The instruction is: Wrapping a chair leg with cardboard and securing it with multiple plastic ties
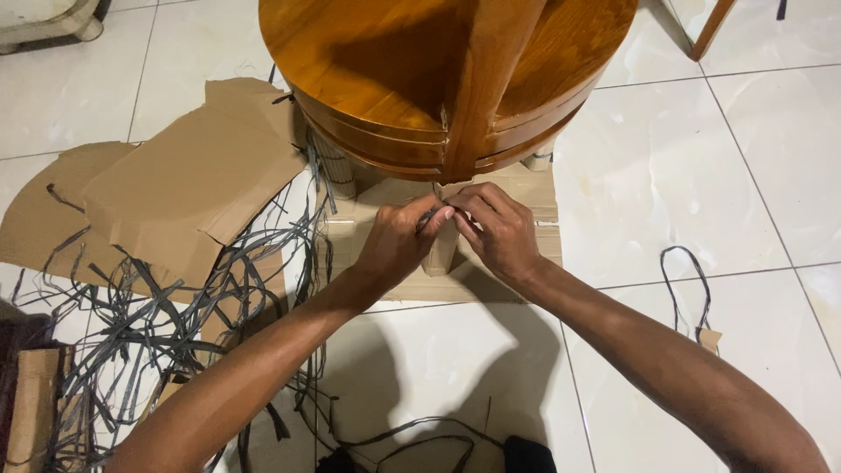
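Head view. Your left hand and right hand meet at the centre of the frame, fingertips touching. Both grips are pressed together, pinching a dark plastic strap where it crosses the cardboard-wrapped leg; how firmly it is pinched cannot be told.

Wrapped leg: upright, pale corrugated cardboard, directly between your two hands, standing on a flat cardboard sheet on the floor.

Wooden round table: at 12 o'clock from your hands, glossy brown, turned underside-up, one bare wooden leg rising toward the camera.

Torn cardboard pieces: at 9 to 10 o'clock, brown, overlapping, lying flat on the white tiled floor.

Loose cut straps: at 8 o'clock, a tangled dark heap spreading under your left forearm.

Single strap loop: at 3 to 4 o'clock, well apart from the hands, with a small cardboard scrap at its end.
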